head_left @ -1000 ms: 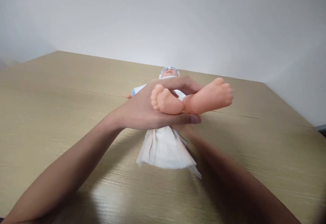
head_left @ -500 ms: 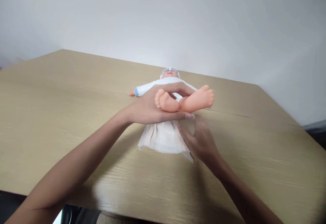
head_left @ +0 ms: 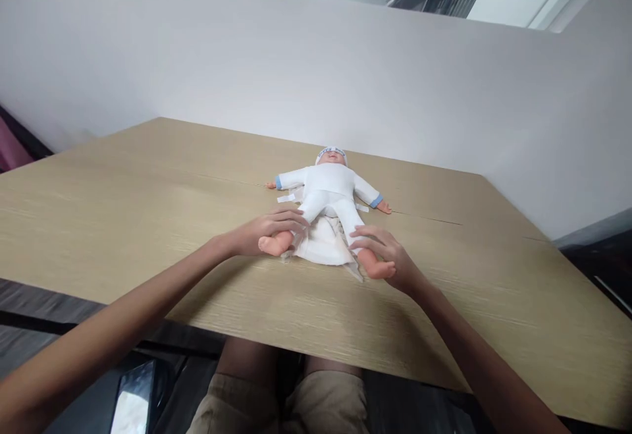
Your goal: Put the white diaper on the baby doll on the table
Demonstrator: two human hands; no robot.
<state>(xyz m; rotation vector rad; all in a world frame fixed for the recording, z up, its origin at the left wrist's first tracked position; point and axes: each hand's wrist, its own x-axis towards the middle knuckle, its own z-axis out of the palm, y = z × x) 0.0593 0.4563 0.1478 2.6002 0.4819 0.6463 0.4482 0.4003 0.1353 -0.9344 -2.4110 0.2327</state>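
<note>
- While the doll (head_left: 330, 180) lies face-up on the table (head_left: 148, 210), legs spread, an open white diaper (head_left: 320, 251) sits under it, one end showing between the legs
- Left hand (head_left: 261, 231): fingers laid over one lower leg, can't tell if closed round it
- Right hand (head_left: 395, 259): fingers curved over the other lower leg, grip also unclear
- Tabs (head_left: 286, 198) out both sides

Pers. w/ bare forearms (head_left: 148, 303) & hands (head_left: 259, 234), lt. tan shorts (head_left: 328, 402).
</note>
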